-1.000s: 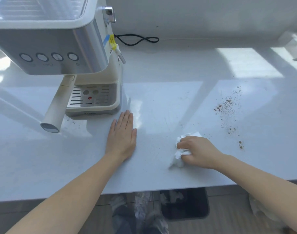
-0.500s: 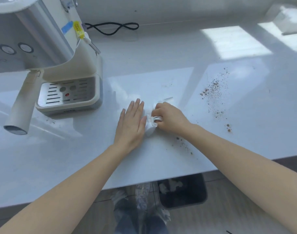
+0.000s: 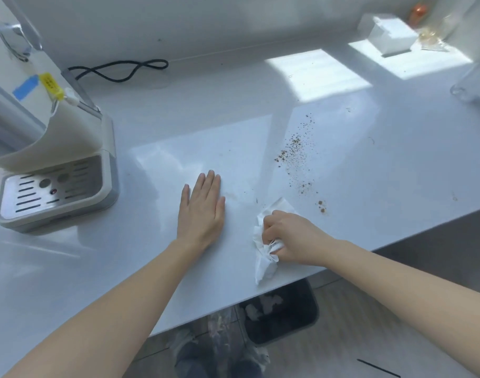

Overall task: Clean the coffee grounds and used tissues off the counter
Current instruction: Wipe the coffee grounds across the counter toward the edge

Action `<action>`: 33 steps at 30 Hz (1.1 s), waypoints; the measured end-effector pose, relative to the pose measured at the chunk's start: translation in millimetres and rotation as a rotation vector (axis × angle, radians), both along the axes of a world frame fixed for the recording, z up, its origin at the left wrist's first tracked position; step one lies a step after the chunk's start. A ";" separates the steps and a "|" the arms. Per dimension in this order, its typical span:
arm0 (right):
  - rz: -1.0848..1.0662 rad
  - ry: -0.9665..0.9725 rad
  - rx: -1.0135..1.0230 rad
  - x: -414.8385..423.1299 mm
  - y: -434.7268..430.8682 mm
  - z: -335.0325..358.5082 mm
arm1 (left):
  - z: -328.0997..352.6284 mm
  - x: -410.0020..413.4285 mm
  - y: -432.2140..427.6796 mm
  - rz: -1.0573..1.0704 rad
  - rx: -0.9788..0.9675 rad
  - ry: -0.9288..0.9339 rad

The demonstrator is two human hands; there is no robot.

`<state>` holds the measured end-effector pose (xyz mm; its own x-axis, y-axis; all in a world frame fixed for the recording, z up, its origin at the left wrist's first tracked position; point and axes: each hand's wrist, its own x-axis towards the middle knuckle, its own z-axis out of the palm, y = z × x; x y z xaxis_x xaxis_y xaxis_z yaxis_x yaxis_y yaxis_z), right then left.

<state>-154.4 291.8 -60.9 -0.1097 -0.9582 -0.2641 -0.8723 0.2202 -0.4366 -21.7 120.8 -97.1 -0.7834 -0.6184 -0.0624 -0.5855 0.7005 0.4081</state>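
My right hand grips a crumpled white tissue and holds it down on the white counter near the front edge. Brown coffee grounds lie scattered on the counter beyond and to the right of that hand, with a small clump closer to it. My left hand rests flat on the counter, fingers straight, to the left of the tissue and apart from it.
A coffee machine with a metal drip tray stands at the left, its black cord looped by the wall. A white box and a clear container sit at the back right. A black bin stands on the floor below the counter edge.
My right hand has dragged the tissue back to the right and toward the front edge, away from my left hand. The left hand stays flat on the counter. The view has shifted.
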 end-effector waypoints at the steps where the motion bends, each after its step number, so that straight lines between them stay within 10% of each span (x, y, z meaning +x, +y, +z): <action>1: -0.011 -0.001 -0.002 -2.6 4.3 -0.3 | -1.4 0.0 0.1 -0.005 -0.013 -0.001; 7: -0.213 -0.184 0.024 -6.4 8.1 6.7 | -7.3 -0.6 -0.3 0.006 -0.040 0.023; 12: -0.612 -0.314 -0.365 -36.6 -48.6 31.0 | -6.8 -1.6 -1.3 0.035 -0.011 0.076; 20: -0.458 -0.033 -0.157 -22.7 -163.7 -1.3 | -2.3 -2.5 -1.5 0.133 0.072 0.205; 33: -0.065 0.052 -0.039 -5.4 -45.4 -0.7 | -5.9 -2.2 -2.0 0.039 -0.077 -0.029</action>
